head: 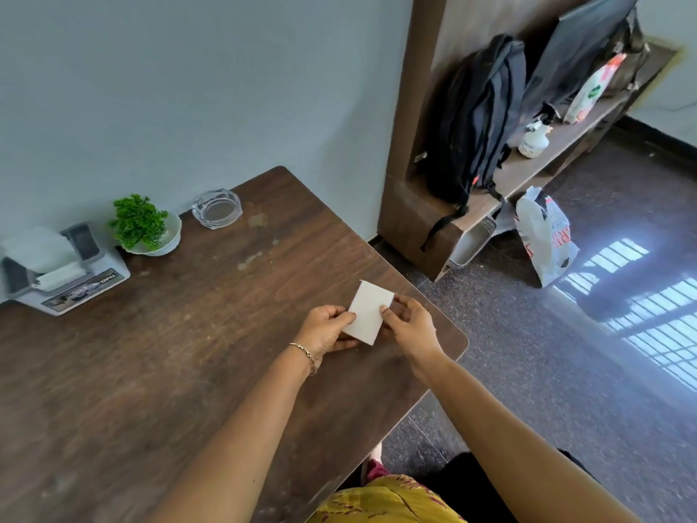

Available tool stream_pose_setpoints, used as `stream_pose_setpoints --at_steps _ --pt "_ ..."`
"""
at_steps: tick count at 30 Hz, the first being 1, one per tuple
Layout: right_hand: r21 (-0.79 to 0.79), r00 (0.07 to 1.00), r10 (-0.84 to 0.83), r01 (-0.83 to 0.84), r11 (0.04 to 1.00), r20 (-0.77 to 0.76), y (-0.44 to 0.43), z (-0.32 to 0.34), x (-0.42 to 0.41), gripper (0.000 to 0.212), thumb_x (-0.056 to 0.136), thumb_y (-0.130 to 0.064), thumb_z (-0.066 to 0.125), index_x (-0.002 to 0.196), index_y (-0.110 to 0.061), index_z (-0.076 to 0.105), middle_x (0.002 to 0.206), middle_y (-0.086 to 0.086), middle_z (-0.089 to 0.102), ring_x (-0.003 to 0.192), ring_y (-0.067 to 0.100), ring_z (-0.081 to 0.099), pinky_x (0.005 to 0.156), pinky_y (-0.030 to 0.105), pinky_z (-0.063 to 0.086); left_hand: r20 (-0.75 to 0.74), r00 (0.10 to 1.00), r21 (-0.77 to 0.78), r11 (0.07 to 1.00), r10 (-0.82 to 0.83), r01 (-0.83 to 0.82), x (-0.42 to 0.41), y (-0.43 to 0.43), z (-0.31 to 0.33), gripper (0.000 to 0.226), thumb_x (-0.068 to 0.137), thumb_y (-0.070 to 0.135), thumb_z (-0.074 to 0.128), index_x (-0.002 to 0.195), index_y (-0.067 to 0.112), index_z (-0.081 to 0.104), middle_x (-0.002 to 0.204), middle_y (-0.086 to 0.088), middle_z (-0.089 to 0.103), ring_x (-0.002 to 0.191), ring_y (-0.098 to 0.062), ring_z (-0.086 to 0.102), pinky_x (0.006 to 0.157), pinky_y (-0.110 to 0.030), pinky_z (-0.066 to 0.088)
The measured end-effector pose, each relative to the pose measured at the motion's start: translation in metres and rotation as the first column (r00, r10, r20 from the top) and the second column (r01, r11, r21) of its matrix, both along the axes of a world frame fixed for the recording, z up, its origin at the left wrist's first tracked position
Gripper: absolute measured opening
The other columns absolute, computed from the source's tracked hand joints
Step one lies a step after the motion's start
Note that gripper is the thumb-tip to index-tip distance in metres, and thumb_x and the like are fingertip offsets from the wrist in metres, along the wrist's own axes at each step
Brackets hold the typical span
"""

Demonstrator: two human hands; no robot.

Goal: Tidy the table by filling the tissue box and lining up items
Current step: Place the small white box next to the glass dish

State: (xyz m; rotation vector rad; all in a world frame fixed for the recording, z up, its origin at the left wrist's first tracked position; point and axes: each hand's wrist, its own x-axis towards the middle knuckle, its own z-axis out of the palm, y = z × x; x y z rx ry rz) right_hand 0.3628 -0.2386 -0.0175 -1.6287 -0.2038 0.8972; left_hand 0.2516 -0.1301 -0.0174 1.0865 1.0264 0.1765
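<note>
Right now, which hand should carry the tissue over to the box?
Probably the left hand. Both hands pinch the folded tissue near the table's right edge, but the tissue box sits far left by the wall. The right hand would need to cross over the left arm.

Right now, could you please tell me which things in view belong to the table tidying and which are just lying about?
Part of the job:
folded white tissue, held by left hand and right hand
grey plastic tissue box
small green plant in white bowl
clear glass ashtray

Just lying about:
black backpack
white spray bottle
white plastic bag
</note>
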Motion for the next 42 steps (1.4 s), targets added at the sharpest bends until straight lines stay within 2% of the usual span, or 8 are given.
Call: stream_pose_setpoints --at_steps 11,18,23,28,31,34,38,42 --pt "0.118 0.984 0.153 -0.141 0.983 -0.096 0.106 0.028 0.009 0.026 0.089 -0.014 0.065 0.111 -0.006 0.053 0.109 0.016 0.068 0.086 0.022 0.070 0.064 0.026 0.057 0.144 0.903 0.043 0.909 0.406 -0.415 -0.015 0.075 0.036 0.030 0.087 0.007 0.063 0.115 0.006 0.056 0.099 -0.007 0.063 0.082 -0.020 0.065 0.057 -0.031 0.060" --pt "0.116 0.973 0.135 -0.115 0.987 -0.189 0.174 0.016 0.019 0.026 0.088 -0.010 0.066 0.110 -0.007 0.052 0.110 0.015 0.066 0.096 0.022 0.070 0.071 0.029 0.059 0.180 0.812 -0.072 0.830 0.556 -0.552 -0.008 0.113 0.032 0.037 0.084 0.001 0.065 0.117 0.004 0.051 0.098 -0.008 0.064 0.076 -0.019 0.065 0.062 -0.033 0.060" --pt "0.081 0.982 0.178 -0.173 0.982 -0.060 0.200 0.005 0.025 0.026 0.086 -0.006 0.067 0.107 -0.013 0.053 0.109 0.014 0.065 0.098 0.024 0.068 0.072 0.026 0.059 0.150 0.701 -0.040 0.712 0.698 -0.701 0.006 0.129 0.021 0.039 0.080 -0.007 0.067 0.113 0.005 0.050 0.092 -0.005 0.061 0.078 -0.016 0.063 0.055 -0.026 0.058" --pt "0.053 0.976 0.212 -0.214 0.975 0.050 0.219 -0.002 0.026 0.027 0.083 -0.005 0.071 0.104 -0.011 0.055 0.106 0.013 0.066 0.095 0.020 0.068 0.074 0.026 0.059 0.084 0.619 0.020 0.619 0.781 -0.785 0.017 0.144 0.009 0.022 0.081 -0.009 0.064 0.087 0.010 0.054 0.085 -0.005 0.061 0.073 -0.014 0.061 0.049 -0.018 0.055" --pt "0.011 0.972 0.206 -0.209 0.978 0.117 0.233 -0.008 0.027 0.017 0.083 -0.008 0.071 0.097 -0.011 0.061 0.100 0.008 0.068 0.093 0.018 0.068 0.082 0.034 0.059 0.043 0.578 0.042 0.576 0.815 -0.816 0.020 0.157 0.001 0.021 0.082 -0.011 0.061 0.097 0.004 0.059 0.086 -0.007 0.061 0.072 -0.013 0.059 0.050 -0.015 0.054" --pt "-0.029 0.963 0.200 -0.198 0.980 0.179 0.249 -0.014 0.031 0.008 0.084 -0.015 0.071 0.088 -0.019 0.065 0.092 0.001 0.070 0.087 0.014 0.068 0.087 0.040 0.057 0.013 0.569 0.075 0.567 0.822 -0.820 0.026 0.174 -0.008 0.030 0.081 -0.014 0.058 0.108 -0.001 0.062 0.093 -0.012 0.064 0.079 -0.018 0.061 0.057 -0.019 0.055" --pt "-0.122 0.942 0.205 -0.179 0.976 0.265 0.275 -0.015 0.041 0.010 0.086 -0.022 0.069 0.095 -0.018 0.068 0.093 -0.004 0.069 0.087 0.011 0.064 0.088 0.038 0.056 -0.003 0.633 0.174 0.624 0.774 -0.762 0.039 0.197 -0.011 0.041 0.076 -0.016 0.061 0.113 0.002 0.064 0.109 -0.015 0.069 0.094 -0.021 0.065 0.088 -0.037 0.055" --pt "-0.173 0.922 0.220 -0.171 0.970 0.319 0.314 -0.015 0.056 0.011 0.086 -0.023 0.069 0.095 -0.018 0.069 0.094 -0.001 0.070 0.089 0.016 0.065 0.087 0.040 0.056 -0.013 0.695 0.258 0.674 0.719 -0.692 0.051 0.226 -0.007 0.044 0.078 -0.011 0.063 0.120 0.003 0.062 0.116 -0.011 0.068 0.103 -0.020 0.064 0.094 -0.038 0.052"
